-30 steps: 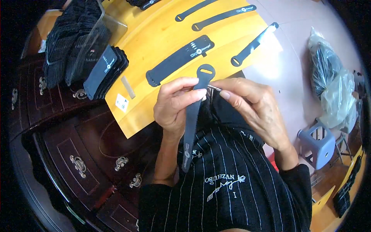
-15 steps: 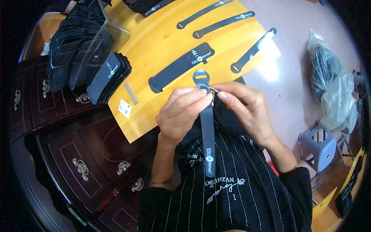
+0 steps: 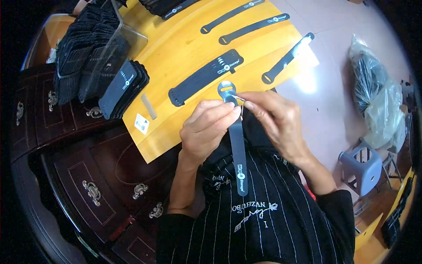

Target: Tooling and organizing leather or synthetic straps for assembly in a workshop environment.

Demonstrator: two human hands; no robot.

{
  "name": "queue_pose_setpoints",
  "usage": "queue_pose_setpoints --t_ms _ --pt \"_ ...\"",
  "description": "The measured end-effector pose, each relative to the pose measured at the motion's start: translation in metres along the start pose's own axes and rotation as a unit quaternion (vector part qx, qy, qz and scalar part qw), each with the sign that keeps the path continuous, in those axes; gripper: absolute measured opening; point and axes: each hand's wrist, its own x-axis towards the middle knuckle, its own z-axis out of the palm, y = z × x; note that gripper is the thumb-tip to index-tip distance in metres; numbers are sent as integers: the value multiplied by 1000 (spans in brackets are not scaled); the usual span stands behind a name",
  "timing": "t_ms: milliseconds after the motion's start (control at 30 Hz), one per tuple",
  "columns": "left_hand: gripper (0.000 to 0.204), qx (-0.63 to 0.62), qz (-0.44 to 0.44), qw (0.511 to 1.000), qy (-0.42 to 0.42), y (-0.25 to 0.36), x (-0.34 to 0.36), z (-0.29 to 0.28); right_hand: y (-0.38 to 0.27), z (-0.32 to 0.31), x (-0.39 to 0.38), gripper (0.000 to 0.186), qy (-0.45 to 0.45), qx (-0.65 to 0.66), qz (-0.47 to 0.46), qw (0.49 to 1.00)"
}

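Observation:
My left hand (image 3: 209,125) is closed, pinching a black strap (image 3: 238,154) below its rounded, slotted head. The strap hangs down in front of my shirt, white print near its lower end. My right hand (image 3: 278,121) is closed too, thumb and forefinger pinching a thin metal tool (image 3: 238,98) whose tip touches the strap just under the slot. A small metallic piece shows beside my left fingertips; what it belongs to is hidden. On the yellow table just beyond lies a wide black strap panel (image 3: 206,77), with a slotted strap (image 3: 288,59) to its right.
Two more slotted straps (image 3: 255,28) lie farther back on the yellow table (image 3: 176,48). Stacked black panels (image 3: 125,88) stand at the left by a clear bin (image 3: 132,37). Dark drawers (image 3: 110,167) fill the left. On the right are a blue stool (image 3: 362,169) and a plastic bag (image 3: 382,119).
The tool's tip has moved left and up onto the strap, just under its slot. The strap's head has tilted slightly left, and its lower end has swung a little up and right.

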Motion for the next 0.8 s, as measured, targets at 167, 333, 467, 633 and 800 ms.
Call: queue_pose_setpoints --t_ms 167,333,467,633,800 --pt "25 10 9 1000 11 -1 1 0 -2 1 2 21 69 -282 -179 940" --pt "25 -12 13 1000 24 0 -2 -1 -21 -12 7 21 -97 328 288 894" --pt "26 -45 0 999 9 0 -2 -1 4 -1 5 20 32 -69 -128 989" --pt "26 -44 2 999 19 -2 -6 -4 -12 4 4 18 1 -112 -48 993" --pt "26 25 34 999 -28 2 -11 -6 -9 3 4 15 -35 170 122 977"
